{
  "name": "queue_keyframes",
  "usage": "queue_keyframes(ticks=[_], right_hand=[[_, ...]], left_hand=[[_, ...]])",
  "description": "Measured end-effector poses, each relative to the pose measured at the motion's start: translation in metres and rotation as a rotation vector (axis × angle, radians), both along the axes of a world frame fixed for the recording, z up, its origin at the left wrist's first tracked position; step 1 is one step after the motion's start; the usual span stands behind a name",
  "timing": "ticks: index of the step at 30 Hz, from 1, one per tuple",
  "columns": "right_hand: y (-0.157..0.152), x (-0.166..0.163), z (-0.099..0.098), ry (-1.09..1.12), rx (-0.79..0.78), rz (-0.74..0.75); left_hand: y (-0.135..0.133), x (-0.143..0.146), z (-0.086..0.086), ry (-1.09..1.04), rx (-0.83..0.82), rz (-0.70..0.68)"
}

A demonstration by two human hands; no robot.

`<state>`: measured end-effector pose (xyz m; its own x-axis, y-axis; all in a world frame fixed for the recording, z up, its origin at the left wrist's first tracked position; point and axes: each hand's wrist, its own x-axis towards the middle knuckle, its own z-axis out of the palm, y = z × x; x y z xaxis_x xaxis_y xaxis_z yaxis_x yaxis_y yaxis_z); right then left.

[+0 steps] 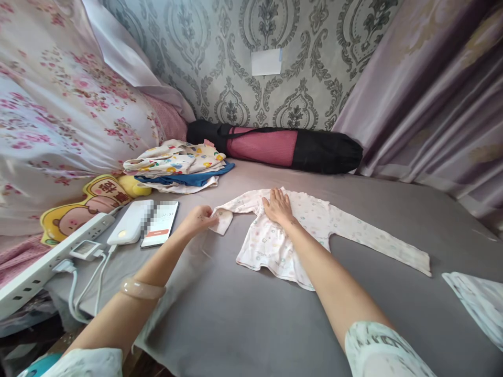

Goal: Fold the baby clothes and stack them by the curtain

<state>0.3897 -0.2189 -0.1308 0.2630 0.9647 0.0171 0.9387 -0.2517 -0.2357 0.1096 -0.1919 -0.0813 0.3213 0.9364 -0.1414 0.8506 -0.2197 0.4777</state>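
Note:
A small pale pink long-sleeved baby top (310,230) with a dotted print lies spread on the grey bed sheet (251,314). My left hand (201,217) pinches the cuff of its left sleeve, which is folded back near the hand. My right hand (278,206) lies flat with fingers stretched out on the top's neck and shoulder area. The top's other sleeve stretches out to the right across the sheet. A pale bangle (142,289) sits on my left wrist.
A pile of folded children's clothes (178,165) lies behind the left hand. A phone (160,224), a white power bank (131,222), a power strip (43,256) with cables and a yellow cartoon cushion (84,207) are at left. A rolled mat in a black bag (283,147) lies along the wall. Another garment (477,301) is at the right edge.

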Motion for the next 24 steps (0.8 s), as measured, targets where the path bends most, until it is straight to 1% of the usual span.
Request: queue_keyframes(ticks=[3, 5, 7, 9, 10, 12, 14, 16, 18, 21, 22, 24], right_hand=[[-0.001, -0.001, -0.001, -0.010, 0.006, -0.001], [-0.001, -0.001, -0.001, -0.016, 0.012, -0.004], [0.000, -0.001, -0.001, -0.021, 0.011, -0.009], [-0.001, -0.002, -0.001, -0.028, 0.017, -0.013], [-0.001, -0.002, -0.001, -0.033, 0.025, -0.013], [-0.002, -0.002, -0.001, -0.040, 0.046, -0.009], [-0.003, -0.002, -0.002, -0.045, 0.061, -0.004], [-0.003, -0.002, -0.002, -0.047, 0.060, -0.002], [-0.002, -0.002, -0.002, -0.047, 0.057, -0.003], [-0.001, -0.001, -0.003, -0.054, 0.066, -0.002], [-0.001, -0.001, -0.004, -0.060, 0.069, -0.002], [0.000, -0.001, -0.005, -0.072, 0.075, 0.000]], left_hand=[[0.003, 0.004, 0.014, 0.119, 0.239, 0.041], [0.007, 0.004, 0.017, 0.111, 0.363, 0.081], [0.012, 0.002, 0.014, 0.019, 0.486, 0.077], [0.016, -0.002, 0.004, -0.117, 0.598, 0.012], [0.017, -0.005, -0.002, -0.180, 0.629, -0.028], [0.019, -0.009, -0.014, -0.263, 0.609, -0.071], [0.018, -0.014, -0.023, -0.294, 0.516, -0.026], [0.020, -0.016, -0.029, -0.306, 0.392, 0.084], [0.024, -0.019, -0.031, -0.350, 0.285, 0.249], [0.037, -0.020, -0.033, -0.485, 0.186, 0.506], [0.042, -0.020, -0.033, -0.529, 0.163, 0.562], [0.052, -0.019, -0.034, -0.589, 0.102, 0.612]])
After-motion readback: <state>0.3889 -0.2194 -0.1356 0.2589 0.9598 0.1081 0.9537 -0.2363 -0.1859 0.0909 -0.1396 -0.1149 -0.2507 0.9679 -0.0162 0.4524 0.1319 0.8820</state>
